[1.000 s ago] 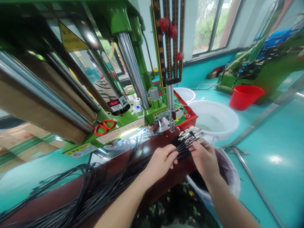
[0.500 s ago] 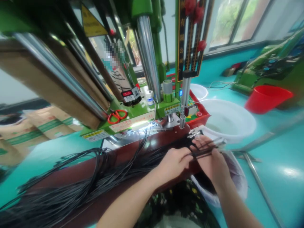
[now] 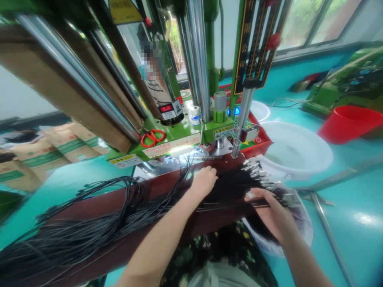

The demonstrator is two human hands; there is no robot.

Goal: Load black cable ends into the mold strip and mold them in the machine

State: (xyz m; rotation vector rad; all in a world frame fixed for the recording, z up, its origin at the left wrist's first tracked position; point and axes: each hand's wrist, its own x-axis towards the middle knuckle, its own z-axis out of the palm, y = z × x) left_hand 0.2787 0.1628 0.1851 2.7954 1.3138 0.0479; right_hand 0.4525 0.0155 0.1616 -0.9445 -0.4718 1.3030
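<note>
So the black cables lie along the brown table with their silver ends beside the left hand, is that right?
Not quite: the head view shows the silver ends beside the right hand, not the left. The black cables do lie along the brown table.

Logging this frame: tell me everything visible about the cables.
The cables are thin, black and flexible-looking, with silvery, metal-looking ends fanned out at the right. Most lie lengthwise along the dark red table in a loose bundle; some loop at the left, and a few rise towards the green machine. The left hand is over the bundle, contact unclear; several strands pass by the right hand, grip unclear.
</note>
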